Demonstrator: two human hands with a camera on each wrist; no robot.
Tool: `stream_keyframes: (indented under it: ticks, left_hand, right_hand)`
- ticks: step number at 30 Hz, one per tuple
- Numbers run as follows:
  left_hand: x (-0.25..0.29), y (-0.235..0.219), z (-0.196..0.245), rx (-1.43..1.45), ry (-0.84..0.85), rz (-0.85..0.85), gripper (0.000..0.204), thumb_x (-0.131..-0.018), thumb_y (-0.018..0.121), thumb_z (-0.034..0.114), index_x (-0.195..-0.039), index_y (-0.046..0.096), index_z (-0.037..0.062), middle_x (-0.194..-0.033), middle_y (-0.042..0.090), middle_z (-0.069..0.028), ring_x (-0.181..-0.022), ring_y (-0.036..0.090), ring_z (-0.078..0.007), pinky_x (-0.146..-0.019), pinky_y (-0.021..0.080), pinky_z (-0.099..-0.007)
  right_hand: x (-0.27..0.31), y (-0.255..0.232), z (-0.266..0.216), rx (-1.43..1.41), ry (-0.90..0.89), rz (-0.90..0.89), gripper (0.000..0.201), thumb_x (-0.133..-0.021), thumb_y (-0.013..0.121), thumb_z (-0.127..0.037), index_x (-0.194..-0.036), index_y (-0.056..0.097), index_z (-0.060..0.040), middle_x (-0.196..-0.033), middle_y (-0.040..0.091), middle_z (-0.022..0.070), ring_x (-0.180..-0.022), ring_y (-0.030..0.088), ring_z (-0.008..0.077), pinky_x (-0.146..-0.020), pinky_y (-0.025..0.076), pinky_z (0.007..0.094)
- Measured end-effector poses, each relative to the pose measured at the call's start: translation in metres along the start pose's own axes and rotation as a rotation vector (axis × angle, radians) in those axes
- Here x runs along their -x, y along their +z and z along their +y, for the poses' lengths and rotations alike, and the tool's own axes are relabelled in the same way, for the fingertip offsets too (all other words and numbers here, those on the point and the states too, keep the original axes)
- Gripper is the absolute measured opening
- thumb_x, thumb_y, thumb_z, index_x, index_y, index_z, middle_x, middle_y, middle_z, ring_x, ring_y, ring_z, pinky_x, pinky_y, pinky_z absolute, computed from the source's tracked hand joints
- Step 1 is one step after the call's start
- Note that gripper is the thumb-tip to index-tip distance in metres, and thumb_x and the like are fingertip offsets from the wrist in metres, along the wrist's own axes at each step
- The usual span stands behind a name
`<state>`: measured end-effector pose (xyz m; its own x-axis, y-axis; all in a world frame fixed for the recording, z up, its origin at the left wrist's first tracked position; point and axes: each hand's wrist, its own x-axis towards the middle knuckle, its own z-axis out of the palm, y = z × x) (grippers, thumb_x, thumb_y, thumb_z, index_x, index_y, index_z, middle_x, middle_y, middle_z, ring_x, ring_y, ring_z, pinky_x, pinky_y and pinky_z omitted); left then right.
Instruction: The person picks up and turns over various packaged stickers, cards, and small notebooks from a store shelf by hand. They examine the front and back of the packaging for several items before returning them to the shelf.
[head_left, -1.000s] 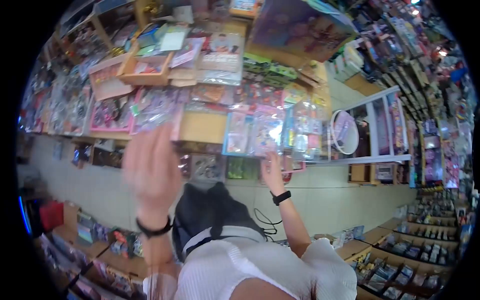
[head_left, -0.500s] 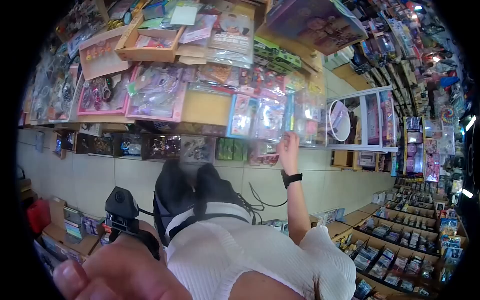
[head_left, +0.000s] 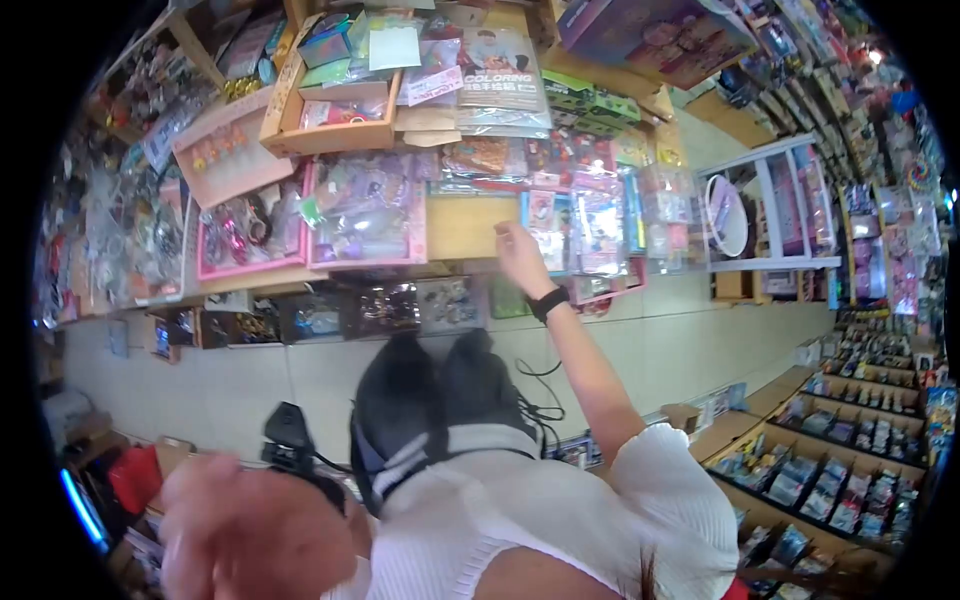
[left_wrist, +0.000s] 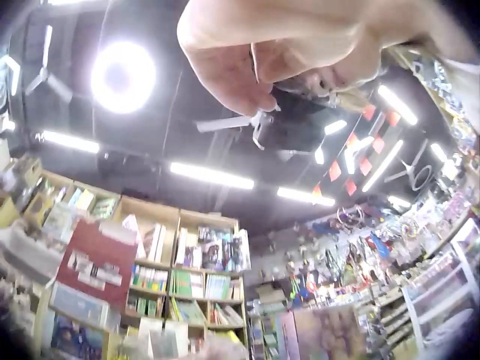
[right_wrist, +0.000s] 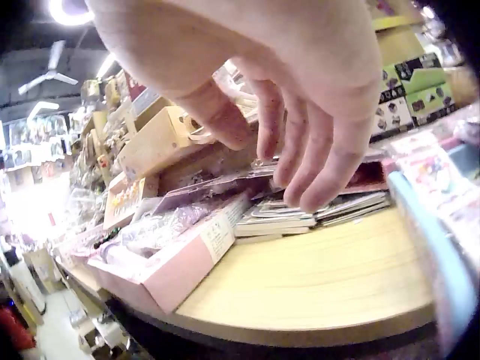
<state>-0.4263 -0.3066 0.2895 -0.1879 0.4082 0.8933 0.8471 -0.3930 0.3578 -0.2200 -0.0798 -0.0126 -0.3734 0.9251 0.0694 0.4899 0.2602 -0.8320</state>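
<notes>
My right hand is over the bare wooden strip of the table, just left of a blue-edged tray of packets. In the right wrist view the same hand hangs with fingers bent downward and apart, holding nothing; below it lie stacked flat booklets and, to the left, a pink box of plastic-wrapped items. My left hand is raised near the head camera, blurred. The left wrist view shows this hand with bent fingers against the ceiling; nothing is seen in it.
Pink trays of trinkets, a wooden box and a colouring book cover the table's left and back. A white rack stands at the right. Small boxes line the floor below the table edge.
My right hand has moved left, from the clear packets to the bare wood. My left hand has come back from over the table's edge toward the head camera. The view has shifted.
</notes>
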Motion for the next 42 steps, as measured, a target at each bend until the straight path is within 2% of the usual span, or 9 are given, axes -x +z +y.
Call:
stream_keyframes:
  ticks: [3,5,10,14,22,28,33,37,42]
  left_hand:
    - [0.064,0.038,-0.059,-0.147,-0.374,-0.196,0.021,-0.085,0.045,-0.002,-0.104,0.051,-0.0074,-0.095,0.058,-0.0196,-0.07,0.056,-0.0226,-0.067,0.047,-0.032]
    - [0.075,0.06,-0.103,-0.038,-0.516,-0.338,0.022,-0.083,0.046,-0.007,-0.104,0.054,-0.0046,-0.1,0.057,-0.0166,-0.069,0.056,-0.019,-0.067,0.046,-0.0285]
    - [0.169,0.123,-0.124,0.202,-0.918,-0.572,0.02,-0.082,0.046,-0.009,-0.098,0.057,-0.0022,-0.098,0.058,-0.0134,-0.07,0.058,-0.0178,-0.068,0.046,-0.0273]
    - [0.207,0.165,-0.126,0.279,-0.841,-0.687,0.019,-0.083,0.047,-0.008,-0.098,0.057,-0.0027,-0.097,0.059,-0.0129,-0.071,0.058,-0.0177,-0.069,0.046,-0.0274]
    - [0.206,0.21,-0.116,0.306,-0.921,-0.759,0.02,-0.086,0.046,-0.003,-0.103,0.057,-0.0031,-0.099,0.059,-0.0128,-0.081,0.059,-0.0168,-0.078,0.045,-0.0277]
    - [0.212,0.248,-0.11,0.78,-1.43,-0.389,0.036,-0.092,0.045,0.011,-0.126,0.039,-0.0015,-0.12,0.05,-0.0116,-0.107,0.05,-0.0193,-0.089,0.042,-0.0335]
    - [0.213,0.273,-0.093,0.879,-1.786,-0.273,0.038,-0.093,0.046,0.016,-0.126,0.039,0.0004,-0.117,0.05,-0.0103,-0.106,0.051,-0.0145,-0.084,0.045,-0.0283]
    - [0.231,0.274,-0.096,0.956,-1.71,-0.161,0.035,-0.091,0.047,0.012,-0.124,0.04,0.0018,-0.111,0.053,-0.0102,-0.098,0.057,-0.0166,-0.079,0.05,-0.0297]
    - [0.228,0.269,-0.089,1.026,-1.725,-0.077,0.036,-0.091,0.044,0.01,-0.125,0.036,-0.0009,-0.112,0.053,-0.0115,-0.097,0.056,-0.0161,-0.081,0.047,-0.0278]
  right_hand:
    - [-0.038,0.018,-0.012,-0.11,0.12,0.124,0.02,-0.082,0.053,-0.009,-0.099,0.055,0.0014,-0.089,0.058,0.0162,-0.082,0.057,0.0282,-0.073,0.046,0.0362]
    - [-0.073,0.033,-0.03,0.278,0.058,0.474,0.023,-0.081,0.056,-0.013,-0.1,0.055,-0.0004,-0.095,0.054,0.018,-0.093,0.049,0.0331,-0.084,0.039,0.0407]
    - [-0.126,0.045,0.004,0.542,0.157,0.493,0.065,-0.068,0.066,-0.044,-0.103,0.051,0.0086,-0.103,0.048,0.0287,-0.101,0.042,0.0409,-0.09,0.031,0.048]
    - [-0.153,0.068,0.006,0.523,0.265,0.413,0.086,-0.059,0.069,-0.051,-0.104,0.047,0.0181,-0.11,0.046,0.0337,-0.107,0.039,0.0433,-0.096,0.025,0.0508]
    - [-0.123,0.044,-0.013,0.449,0.232,0.259,0.086,-0.054,0.076,-0.041,-0.112,0.045,0.0141,-0.109,0.045,0.0279,-0.104,0.039,0.0405,-0.095,0.029,0.0445]
    - [-0.015,0.016,-0.02,0.276,0.066,0.178,0.097,-0.055,0.077,-0.025,-0.131,0.025,0.0054,-0.127,0.029,0.0272,-0.112,0.031,0.0425,-0.095,0.028,0.0483]
    - [0.02,0.004,-0.014,0.007,0.051,0.14,0.085,-0.063,0.076,-0.019,-0.131,0.028,0.0038,-0.122,0.041,0.0215,-0.109,0.04,0.0345,-0.094,0.032,0.0437]
    - [0.028,-0.007,0.007,-0.523,0.284,0.157,0.053,-0.082,0.061,-0.006,-0.128,0.036,0.0011,-0.116,0.051,0.0128,-0.097,0.053,0.0146,-0.084,0.042,0.0282]
    - [0.043,-0.024,0.018,-0.821,0.552,0.0,0.033,-0.088,0.054,-0.008,-0.118,0.048,0.0021,-0.098,0.059,0.0061,-0.081,0.055,0.0085,-0.066,0.045,0.0227]
